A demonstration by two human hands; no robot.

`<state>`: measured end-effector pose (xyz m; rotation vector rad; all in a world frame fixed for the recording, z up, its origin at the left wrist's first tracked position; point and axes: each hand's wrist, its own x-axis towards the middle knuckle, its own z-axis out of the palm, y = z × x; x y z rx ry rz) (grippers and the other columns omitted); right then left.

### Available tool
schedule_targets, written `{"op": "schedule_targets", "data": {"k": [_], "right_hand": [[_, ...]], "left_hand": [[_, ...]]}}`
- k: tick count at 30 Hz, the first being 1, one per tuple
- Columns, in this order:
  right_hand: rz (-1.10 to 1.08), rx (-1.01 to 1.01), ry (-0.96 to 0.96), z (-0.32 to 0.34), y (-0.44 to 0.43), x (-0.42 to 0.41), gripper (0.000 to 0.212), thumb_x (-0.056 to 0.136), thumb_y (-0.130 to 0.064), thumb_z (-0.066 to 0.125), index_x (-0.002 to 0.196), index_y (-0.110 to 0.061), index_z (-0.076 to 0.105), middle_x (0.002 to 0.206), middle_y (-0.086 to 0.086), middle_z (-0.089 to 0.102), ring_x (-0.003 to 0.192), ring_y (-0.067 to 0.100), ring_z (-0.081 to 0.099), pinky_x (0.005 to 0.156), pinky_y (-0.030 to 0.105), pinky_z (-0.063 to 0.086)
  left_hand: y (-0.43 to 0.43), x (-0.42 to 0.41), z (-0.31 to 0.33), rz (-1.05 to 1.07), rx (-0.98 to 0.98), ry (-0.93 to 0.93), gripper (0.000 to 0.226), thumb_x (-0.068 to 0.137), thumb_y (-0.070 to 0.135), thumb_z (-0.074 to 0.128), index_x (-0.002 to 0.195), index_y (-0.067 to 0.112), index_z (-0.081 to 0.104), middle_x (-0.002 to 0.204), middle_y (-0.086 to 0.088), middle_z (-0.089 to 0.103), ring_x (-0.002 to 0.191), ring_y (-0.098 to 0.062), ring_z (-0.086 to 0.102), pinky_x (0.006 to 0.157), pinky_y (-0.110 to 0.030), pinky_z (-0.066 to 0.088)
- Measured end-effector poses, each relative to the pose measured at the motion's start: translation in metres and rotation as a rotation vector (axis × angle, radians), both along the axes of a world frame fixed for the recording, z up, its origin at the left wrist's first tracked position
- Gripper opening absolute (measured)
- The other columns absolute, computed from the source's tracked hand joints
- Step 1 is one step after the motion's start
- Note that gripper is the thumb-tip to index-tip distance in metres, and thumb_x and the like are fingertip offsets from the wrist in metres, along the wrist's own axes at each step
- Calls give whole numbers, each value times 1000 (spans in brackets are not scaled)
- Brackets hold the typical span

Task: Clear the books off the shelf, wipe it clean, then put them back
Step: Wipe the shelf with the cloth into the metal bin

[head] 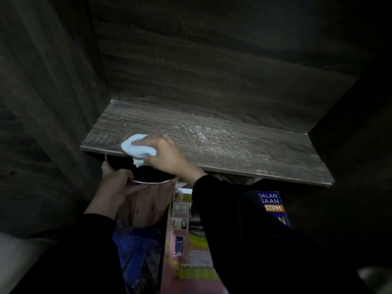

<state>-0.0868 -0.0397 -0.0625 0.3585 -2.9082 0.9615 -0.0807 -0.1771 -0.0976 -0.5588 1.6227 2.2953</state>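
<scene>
The grey wood-grain shelf (233, 143) holds no books and shows pale dust and scratch marks across its middle. My right hand (167, 154) presses a crumpled light blue cloth (137, 146) onto the shelf's front left edge; part of the cloth hangs over the edge. Just below that edge, my left hand (115, 186) grips the rim of a shiny metal bin (146, 200) with a dark inside. Books lie below the shelf: a pink and green cover (186, 240), a blue one (137, 255), and a dark blue one with "STPM" on it (273, 206).
Dark wooden side walls (42, 102) and a back panel (212, 71) close in the shelf on the left, right and rear. My black sleeves cover much of the lower view and part of the books.
</scene>
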Motion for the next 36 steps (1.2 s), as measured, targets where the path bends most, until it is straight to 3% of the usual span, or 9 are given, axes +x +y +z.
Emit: {"op": "schedule_targets", "data": {"k": [2, 6, 11, 15, 20, 23, 27, 32, 36], "right_hand": [[-99, -185, 35, 6, 30, 6, 47, 72, -13, 59, 117, -15, 68, 122, 10, 65, 117, 27, 58, 104, 44, 38], [-487, -194, 122, 11, 128, 29, 45, 74, -18, 58, 117, -25, 68, 121, 0, 67, 115, 23, 58, 101, 42, 43], [-926, 163, 87, 19, 266, 69, 41, 85, -17, 53, 124, -24, 63, 127, 12, 61, 115, 36, 52, 98, 41, 42], [-1115, 289, -156, 24, 334, 78, 36, 92, -29, 48, 127, -29, 56, 130, 21, 53, 119, 45, 41, 99, 47, 36], [-1127, 368, -443, 11, 349, 61, 46, 94, -41, 49, 135, -22, 40, 146, 18, 31, 131, 45, 22, 107, 52, 20], [-1101, 435, -371, 1, 330, 43, 44, 93, -37, 42, 133, -17, 43, 144, 19, 35, 129, 46, 26, 106, 53, 22], [-1135, 451, -278, -4, 255, 9, 46, 94, -31, 41, 135, -11, 41, 145, 19, 36, 130, 39, 27, 103, 47, 26], [-886, 502, -205, -6, 178, -24, 45, 94, -33, 43, 136, -17, 42, 145, 15, 37, 132, 37, 25, 103, 47, 26], [-643, 232, 39, -4, 187, -17, 42, 85, -30, 47, 125, -27, 60, 136, 3, 55, 121, 35, 39, 101, 37, 27]], "left_hand": [[3, 0, 2, 9, -16, -11, 69, 78, -22, 31, 138, 12, 30, 133, -19, 42, 107, -45, 51, 42, -43, 55], [7, 1, 5, 15, -22, -23, 59, 78, -23, 28, 125, 13, 32, 126, -17, 39, 107, -46, 48, 40, -43, 54], [8, 3, 10, 4, -26, -36, 56, 80, -23, 27, 119, 18, 32, 123, -14, 36, 106, -45, 45, 44, -47, 52], [8, 5, 13, 2, -20, -33, 56, 82, -24, 27, 117, 19, 33, 122, -12, 38, 100, -44, 48, 47, -49, 51], [5, 3, 9, 11, -9, -36, 59, 82, -23, 32, 125, 17, 37, 127, -11, 40, 92, -32, 52, 41, -43, 54], [4, 2, 8, 22, 2, -43, 68, 82, -24, 32, 137, 16, 34, 129, -9, 40, 107, -37, 46, 45, -45, 54], [8, 5, 16, 27, 1, -52, 61, 82, -25, 31, 122, 21, 37, 125, -7, 40, 104, -36, 46, 42, -43, 54], [6, 3, 12, 27, 6, -64, 69, 82, -24, 31, 137, 17, 34, 125, -7, 40, 107, -36, 45, 39, -41, 54], [7, 4, 14, 33, 9, -60, 67, 82, -25, 29, 134, 17, 35, 123, -5, 38, 103, -35, 44, 37, -41, 52]]}}
